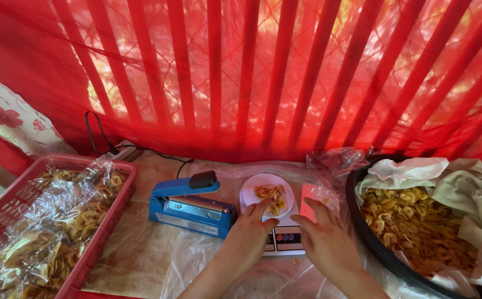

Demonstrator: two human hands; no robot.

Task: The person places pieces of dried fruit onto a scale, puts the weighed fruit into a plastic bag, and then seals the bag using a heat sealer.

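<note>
Both forearms are reaching in from the near edge: the left hand (pixel 250 235) is resting with fingers loosely together on the near side of a small white scale (pixel 281 235), fingertips touching the white plate (pixel 267 191) of yellow chips (pixel 271 197) on it. Just right, the right hand (pixel 325 239) is lying flat, fingers together, holding nothing, against a pink scoop (pixel 309 206). A blue heat sealer (pixel 188 206) is sitting left of the scale; a red basket (pixel 120 200) of bagged chips is standing far left, a black basin (pixel 361 232) of chips right.
</note>
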